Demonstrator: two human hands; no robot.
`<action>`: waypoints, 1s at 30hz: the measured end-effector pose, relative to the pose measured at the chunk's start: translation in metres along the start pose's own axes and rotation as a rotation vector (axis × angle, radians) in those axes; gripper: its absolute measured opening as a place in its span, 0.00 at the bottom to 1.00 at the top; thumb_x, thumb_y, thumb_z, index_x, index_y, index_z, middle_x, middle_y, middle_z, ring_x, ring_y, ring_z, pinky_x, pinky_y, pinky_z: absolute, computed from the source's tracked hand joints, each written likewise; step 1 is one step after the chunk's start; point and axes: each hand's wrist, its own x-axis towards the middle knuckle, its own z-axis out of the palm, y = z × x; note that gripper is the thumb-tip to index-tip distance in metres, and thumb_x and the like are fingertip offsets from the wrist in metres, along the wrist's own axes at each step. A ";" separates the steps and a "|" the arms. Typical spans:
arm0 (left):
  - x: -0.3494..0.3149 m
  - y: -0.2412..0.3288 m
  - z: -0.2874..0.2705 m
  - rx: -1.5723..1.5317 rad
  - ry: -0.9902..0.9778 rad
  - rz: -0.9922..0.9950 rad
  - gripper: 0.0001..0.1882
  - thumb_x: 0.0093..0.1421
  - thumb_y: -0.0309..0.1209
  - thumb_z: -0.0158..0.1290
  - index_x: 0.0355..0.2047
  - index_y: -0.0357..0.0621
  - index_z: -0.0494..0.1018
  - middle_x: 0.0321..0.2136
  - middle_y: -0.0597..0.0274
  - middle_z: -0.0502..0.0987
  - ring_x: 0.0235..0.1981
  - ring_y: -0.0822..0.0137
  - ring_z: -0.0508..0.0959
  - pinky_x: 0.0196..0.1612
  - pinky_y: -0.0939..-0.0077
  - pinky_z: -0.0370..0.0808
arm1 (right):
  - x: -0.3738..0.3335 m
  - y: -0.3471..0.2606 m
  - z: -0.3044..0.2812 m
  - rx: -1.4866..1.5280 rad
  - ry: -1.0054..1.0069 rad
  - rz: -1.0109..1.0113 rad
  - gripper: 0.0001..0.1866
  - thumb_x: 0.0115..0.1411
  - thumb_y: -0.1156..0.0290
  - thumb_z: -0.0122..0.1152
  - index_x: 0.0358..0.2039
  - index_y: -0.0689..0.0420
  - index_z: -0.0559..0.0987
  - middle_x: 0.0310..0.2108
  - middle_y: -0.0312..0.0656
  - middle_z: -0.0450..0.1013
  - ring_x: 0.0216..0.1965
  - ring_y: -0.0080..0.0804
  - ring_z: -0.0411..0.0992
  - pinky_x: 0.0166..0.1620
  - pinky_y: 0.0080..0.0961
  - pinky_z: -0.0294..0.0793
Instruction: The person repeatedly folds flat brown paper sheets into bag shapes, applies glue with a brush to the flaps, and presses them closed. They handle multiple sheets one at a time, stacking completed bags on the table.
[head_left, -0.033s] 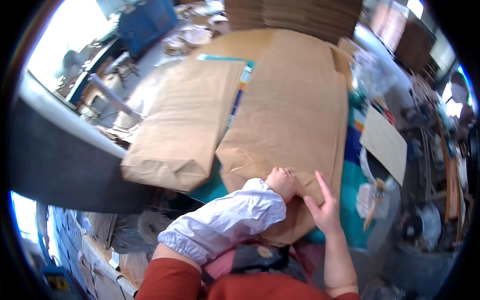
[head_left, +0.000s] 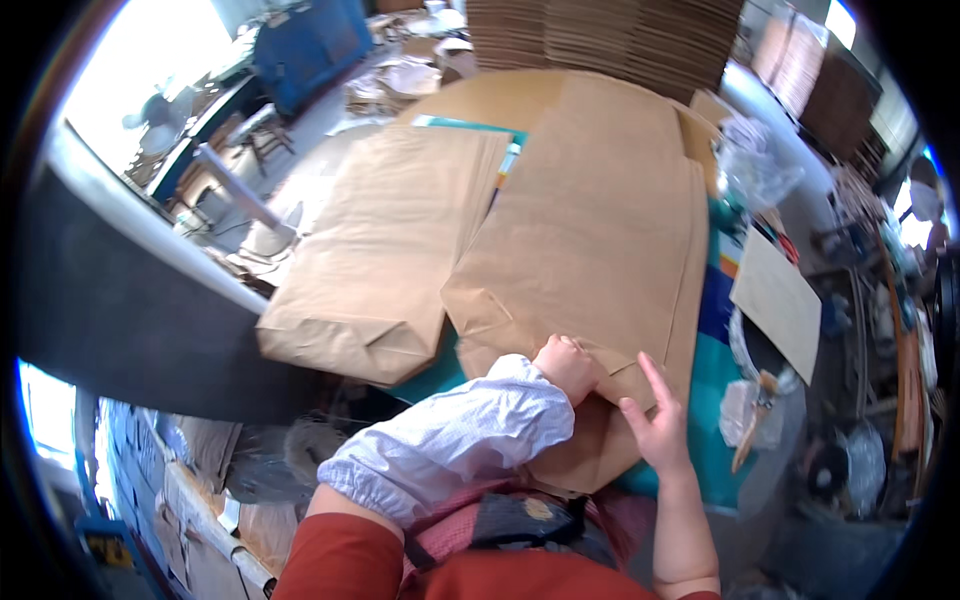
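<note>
Right hand (head_left: pixel 661 437), spread open and empty, edges toward four o'clock, leaving left hand (head_left: pixel 567 368) curled on stacked brown kraft-paper bags (head_left: pixel 590 225), grip unclear.

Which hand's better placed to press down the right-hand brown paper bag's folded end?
Left hand, probably: it is curled against the folded end of the brown paper bag. The right hand is open farther right, thumb spread.
</note>
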 end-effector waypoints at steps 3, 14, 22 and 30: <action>-0.044 -0.069 -0.009 0.213 0.175 0.012 0.08 0.49 0.33 0.53 0.28 0.43 0.74 0.28 0.61 0.76 0.34 0.63 0.76 0.34 0.69 0.74 | 0.006 0.006 0.012 0.001 -0.004 0.049 0.26 0.58 0.67 0.64 0.55 0.64 0.72 0.55 0.54 0.71 0.59 0.49 0.67 0.61 0.37 0.66; -0.279 -0.251 0.028 0.047 0.415 -0.213 0.21 0.50 0.25 0.51 0.46 0.38 0.77 0.47 0.54 0.79 0.51 0.55 0.77 0.52 0.63 0.75 | -0.003 0.040 0.050 -0.010 -0.040 0.101 0.17 0.57 0.74 0.63 0.47 0.65 0.78 0.53 0.51 0.73 0.58 0.45 0.69 0.61 0.35 0.66; -0.212 -0.147 -0.066 -0.202 -0.016 -0.376 0.36 0.45 0.20 0.52 0.59 0.41 0.66 0.58 0.49 0.67 0.63 0.48 0.62 0.62 0.58 0.62 | -0.007 0.042 0.000 0.040 -0.105 0.114 0.22 0.54 0.73 0.66 0.49 0.65 0.76 0.50 0.50 0.73 0.53 0.46 0.71 0.59 0.35 0.67; -0.021 -0.087 -0.006 -0.363 -0.100 -0.297 0.20 0.53 0.32 0.60 0.45 0.39 0.72 0.41 0.50 0.77 0.46 0.50 0.76 0.50 0.62 0.72 | 0.021 0.079 -0.017 -0.327 -0.214 0.204 0.25 0.48 0.67 0.72 0.45 0.62 0.74 0.42 0.49 0.72 0.44 0.46 0.73 0.48 0.35 0.73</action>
